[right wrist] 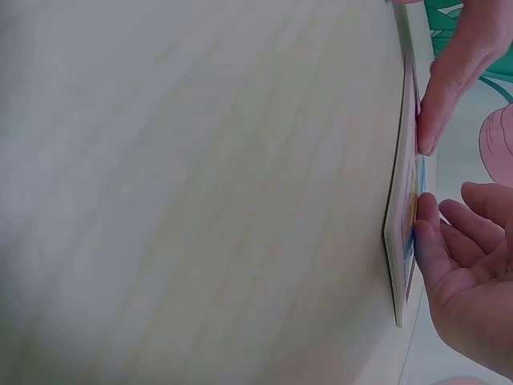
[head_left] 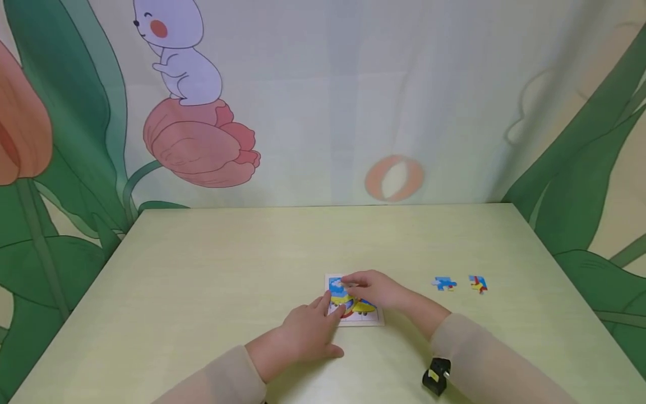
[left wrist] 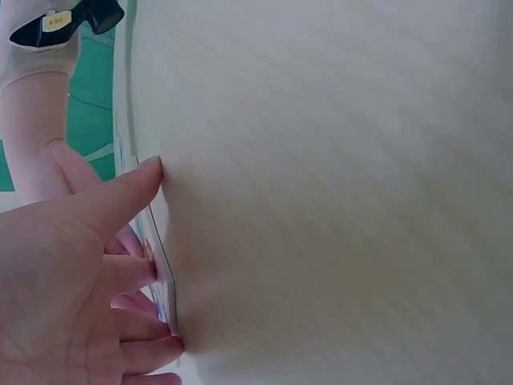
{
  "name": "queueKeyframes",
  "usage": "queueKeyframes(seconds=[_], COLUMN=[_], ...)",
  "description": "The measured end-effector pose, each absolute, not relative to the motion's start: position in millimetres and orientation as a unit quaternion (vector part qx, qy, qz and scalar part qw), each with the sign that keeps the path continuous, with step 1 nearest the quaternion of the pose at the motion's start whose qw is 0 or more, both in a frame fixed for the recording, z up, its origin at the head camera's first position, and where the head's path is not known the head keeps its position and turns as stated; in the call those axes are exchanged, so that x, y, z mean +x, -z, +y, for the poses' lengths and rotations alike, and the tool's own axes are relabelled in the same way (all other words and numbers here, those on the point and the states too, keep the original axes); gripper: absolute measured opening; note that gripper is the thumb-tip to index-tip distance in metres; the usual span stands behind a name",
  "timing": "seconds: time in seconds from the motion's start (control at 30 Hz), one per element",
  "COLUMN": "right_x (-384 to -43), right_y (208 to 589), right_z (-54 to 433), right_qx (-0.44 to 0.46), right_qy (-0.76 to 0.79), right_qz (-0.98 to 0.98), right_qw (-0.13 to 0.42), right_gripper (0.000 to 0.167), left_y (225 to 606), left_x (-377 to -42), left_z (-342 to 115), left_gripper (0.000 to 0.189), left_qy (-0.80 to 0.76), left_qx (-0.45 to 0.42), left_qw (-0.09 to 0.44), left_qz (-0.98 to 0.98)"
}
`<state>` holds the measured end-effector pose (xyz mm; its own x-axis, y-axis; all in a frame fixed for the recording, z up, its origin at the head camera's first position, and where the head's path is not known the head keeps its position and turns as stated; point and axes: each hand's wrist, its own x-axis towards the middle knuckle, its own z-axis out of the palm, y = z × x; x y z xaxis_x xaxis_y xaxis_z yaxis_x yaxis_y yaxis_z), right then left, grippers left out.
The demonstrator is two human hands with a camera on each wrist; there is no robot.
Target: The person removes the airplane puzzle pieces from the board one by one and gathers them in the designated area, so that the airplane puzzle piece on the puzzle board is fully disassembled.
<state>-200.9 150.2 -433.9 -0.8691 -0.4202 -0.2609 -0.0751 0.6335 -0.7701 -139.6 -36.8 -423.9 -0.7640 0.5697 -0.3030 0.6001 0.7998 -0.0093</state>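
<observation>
A small jigsaw puzzle in a white-edged tray (head_left: pixel 373 322) lies on the table, its picture blue with a yellow and red shape. My left hand (head_left: pixel 310 331) rests at the tray's left side, with fairly straight fingertips touching the picture and edge; the thumb stands apart, below. From the right, my right hand (head_left: pixel 375 288) reaches over the upper part of the puzzle. In the right wrist view, the loosely bent fingers (right wrist: pixel 429 241) touch the puzzle's face, and no piece shows between them. Both hands cover part of the picture.
Two loose jigsaw pieces, a mostly blue one (head_left: pixel 444 283) and a blue, red and yellow one (head_left: pixel 478 284), lie on the table right of the tray. A curtain (head_left: pixel 303 112) printed with plants and an animal hangs behind the table's far edge.
</observation>
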Motion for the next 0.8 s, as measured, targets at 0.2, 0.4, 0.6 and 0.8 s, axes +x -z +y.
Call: queueKeyframes(seconds=[0.2,0.4,0.6,0.8], right_x=[-197.0,-201.6,-208.0,-208.6], right_y=[435.9,439.3,440.7,437.9], right_z=[150.7,149.2,148.4,147.3], right_qx=[-0.143,-0.127,-0.089,-0.071], right_qy=[0.417,0.428,0.448,0.452], right_qz=[0.87,0.868,0.862,0.859], right_qw=[0.222,0.219,0.219,0.229], right_gripper=[0.037,0.031,0.026,0.023], left_y=[421.5,419.4,415.5,416.1], left_x=[-138.7,-140.4,-143.5,-143.5], left_z=[-35.2,-34.0,-31.7,-32.6], left_gripper=[0.081,0.082,0.083,0.083], left_qy=[0.067,0.076,0.084,0.083], left_qx=[0.315,0.313,0.315,0.315], left_qw=[0.142,0.147,0.149,0.147], left_qz=[0.936,0.935,0.933,0.934])
